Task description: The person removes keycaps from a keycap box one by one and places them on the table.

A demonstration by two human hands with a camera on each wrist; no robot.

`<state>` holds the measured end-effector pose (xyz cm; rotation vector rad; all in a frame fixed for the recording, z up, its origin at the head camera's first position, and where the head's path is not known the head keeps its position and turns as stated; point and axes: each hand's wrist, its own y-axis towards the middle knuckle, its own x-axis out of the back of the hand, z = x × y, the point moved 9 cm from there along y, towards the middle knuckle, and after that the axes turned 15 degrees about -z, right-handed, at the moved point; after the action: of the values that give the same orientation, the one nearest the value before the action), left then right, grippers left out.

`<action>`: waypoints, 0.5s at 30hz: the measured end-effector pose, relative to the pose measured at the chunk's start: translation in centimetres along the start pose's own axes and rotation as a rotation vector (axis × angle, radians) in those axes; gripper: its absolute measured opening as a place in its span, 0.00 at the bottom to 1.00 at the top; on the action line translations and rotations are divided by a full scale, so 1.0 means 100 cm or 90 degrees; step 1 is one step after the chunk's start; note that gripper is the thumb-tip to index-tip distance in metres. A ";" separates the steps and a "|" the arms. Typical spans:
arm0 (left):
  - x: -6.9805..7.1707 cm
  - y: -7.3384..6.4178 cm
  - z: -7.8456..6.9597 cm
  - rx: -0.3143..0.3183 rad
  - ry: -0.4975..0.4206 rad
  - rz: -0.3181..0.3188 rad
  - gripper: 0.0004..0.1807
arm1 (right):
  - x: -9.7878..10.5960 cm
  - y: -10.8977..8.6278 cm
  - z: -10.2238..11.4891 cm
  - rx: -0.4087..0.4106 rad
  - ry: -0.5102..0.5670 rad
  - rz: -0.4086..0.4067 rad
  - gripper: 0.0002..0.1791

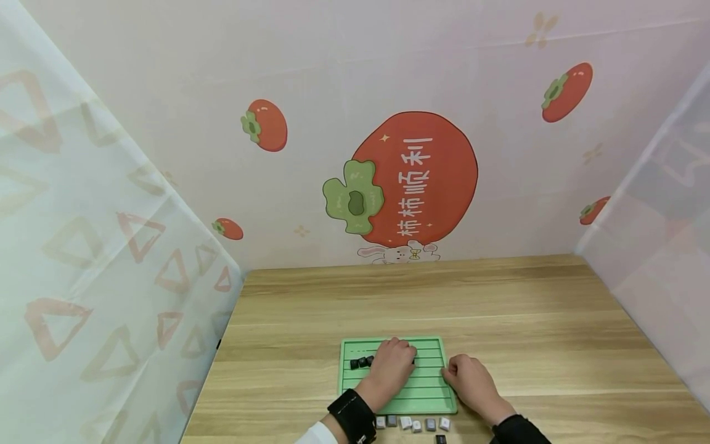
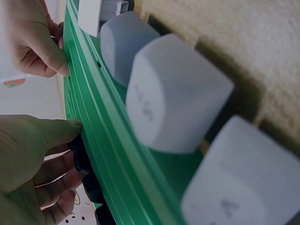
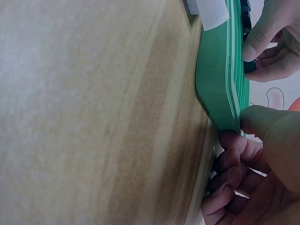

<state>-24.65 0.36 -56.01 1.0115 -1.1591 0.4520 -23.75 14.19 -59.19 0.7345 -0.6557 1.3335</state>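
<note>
- Left hand [image 1: 392, 364]: its grip is narrow, thumb and finger pinching a black keycap [image 3: 250, 66] at the far half of the green board [image 1: 416, 404].
- Right hand [image 1: 471, 379]: its grip holds the green board's right edge, thumb at the top rim, the other fingers curled at the side.
- A row of black keycaps [image 1: 362, 362] sits on the green board's far half, leading left from the left hand.
- The step looks like lining keycaps up along the green board's ridges. To do it well, brace the green board so it cannot slide, square the cap to its neighbour, and release without knuckles nudging the row.
- Just off the green board's near edge, on the counter [image 1: 277, 345], lie white keycaps [image 1: 406, 423] and grey keycaps [image 1: 430, 424]; a lone black keycap [image 1: 440, 439] lies farther out on that side.
- Legends on the white keycaps are too blurred to read. Beyond the green board, a printed persimmon [image 1: 455, 179] on the backdrop [image 1: 310, 61] reads "柿柿顺利", turned sideways. I can make out no brand.
</note>
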 end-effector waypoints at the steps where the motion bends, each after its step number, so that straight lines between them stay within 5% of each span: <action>1: 0.000 0.000 0.000 -0.002 0.000 0.000 0.06 | 0.000 0.000 0.000 -0.001 0.000 0.001 0.26; 15: 0.001 0.001 -0.001 -0.001 -0.023 0.016 0.07 | 0.001 0.000 0.001 0.003 0.001 -0.006 0.26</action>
<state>-24.62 0.45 -55.92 1.0093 -1.2057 0.4538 -23.71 14.17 -59.11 0.7391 -0.6475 1.3268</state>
